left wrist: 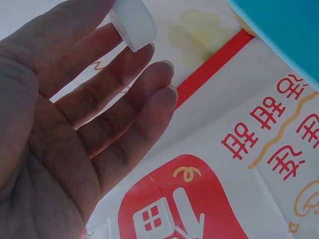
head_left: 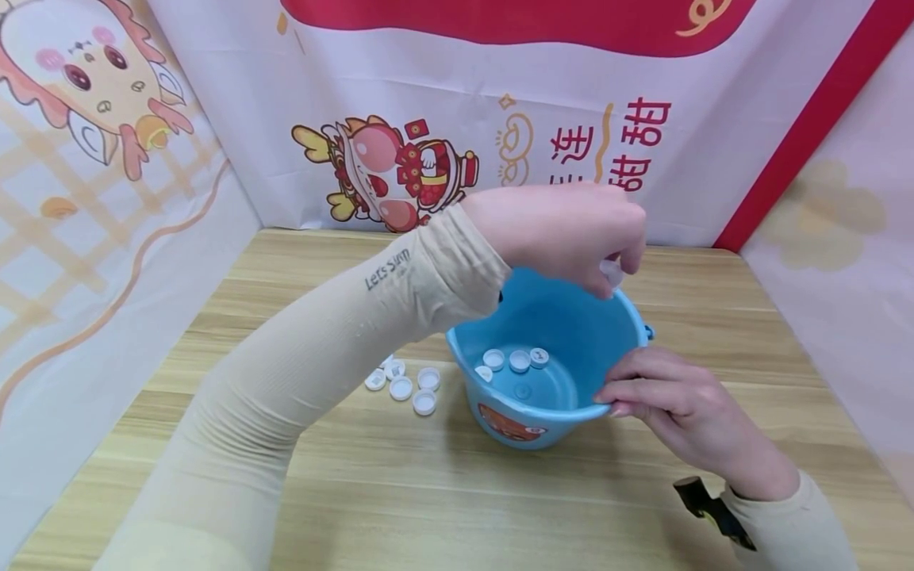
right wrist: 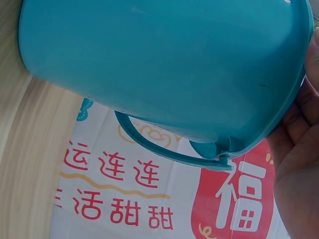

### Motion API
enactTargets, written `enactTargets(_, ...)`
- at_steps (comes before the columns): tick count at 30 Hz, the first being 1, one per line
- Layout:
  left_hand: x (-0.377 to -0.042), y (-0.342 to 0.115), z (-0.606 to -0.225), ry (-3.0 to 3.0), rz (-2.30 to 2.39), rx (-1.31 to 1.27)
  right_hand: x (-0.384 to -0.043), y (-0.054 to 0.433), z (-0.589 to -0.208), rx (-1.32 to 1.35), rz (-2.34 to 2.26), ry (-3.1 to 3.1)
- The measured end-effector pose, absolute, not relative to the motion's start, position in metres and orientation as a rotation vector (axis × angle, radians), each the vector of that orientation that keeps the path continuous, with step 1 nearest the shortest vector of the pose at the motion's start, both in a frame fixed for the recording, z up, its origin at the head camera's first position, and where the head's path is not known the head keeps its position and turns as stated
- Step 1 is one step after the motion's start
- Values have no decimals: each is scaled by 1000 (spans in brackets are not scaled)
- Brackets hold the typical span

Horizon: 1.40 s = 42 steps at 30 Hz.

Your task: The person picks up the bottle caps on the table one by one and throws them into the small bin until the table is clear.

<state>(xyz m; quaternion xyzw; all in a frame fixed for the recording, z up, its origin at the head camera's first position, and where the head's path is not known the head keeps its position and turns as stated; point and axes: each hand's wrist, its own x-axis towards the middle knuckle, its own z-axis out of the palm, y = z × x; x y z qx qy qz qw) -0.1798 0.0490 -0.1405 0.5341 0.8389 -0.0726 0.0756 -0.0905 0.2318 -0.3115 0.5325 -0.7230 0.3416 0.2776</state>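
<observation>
A blue bucket [head_left: 607, 333] stands on the wooden table, tilted toward the camera in the head view, with several white bottle caps [head_left: 520, 362] on its bottom. Over the bucket's far right side is my left hand [head_left: 574, 230], pinching one white bottle cap [head_left: 612, 272]. The left wrist view shows that cap [left wrist: 135, 25] near the fingertips, the other fingers [left wrist: 134, 117] extended and slightly bent. My right hand [head_left: 678, 404] holds the bucket's rim at the near right. In the right wrist view the bucket's outer wall [right wrist: 164, 64] and the right hand's fingers at its rim are visible.
Several white bottle caps [head_left: 401, 388] lie on the table [head_left: 400, 492] left of the bucket, partly behind my left sleeve [head_left: 314, 365]. The bucket's blue handle [right wrist: 169, 154] hangs along its side. A printed cloth [head_left: 443, 87] stands behind the table.
</observation>
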Motion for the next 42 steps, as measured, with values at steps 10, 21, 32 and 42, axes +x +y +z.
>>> enactTargets(10, -180, 44, -140, 2528, -216, 1625, -89, 228, -307, 1418, 901, -1943)
enactTargets(21, -185, 21, -144, 2550, -102, 1618, -88, 230, -309, 1413, 903, -1956)
enactTargets(32, -201, -49, -169, 2614, 179, 1543, -98, 241, -301, 1434, 877, -2080)
enactTargets(42, -198, -135, -195, 2848, 379, 1404, -126, 268, -315, 1260, 877, -2200)
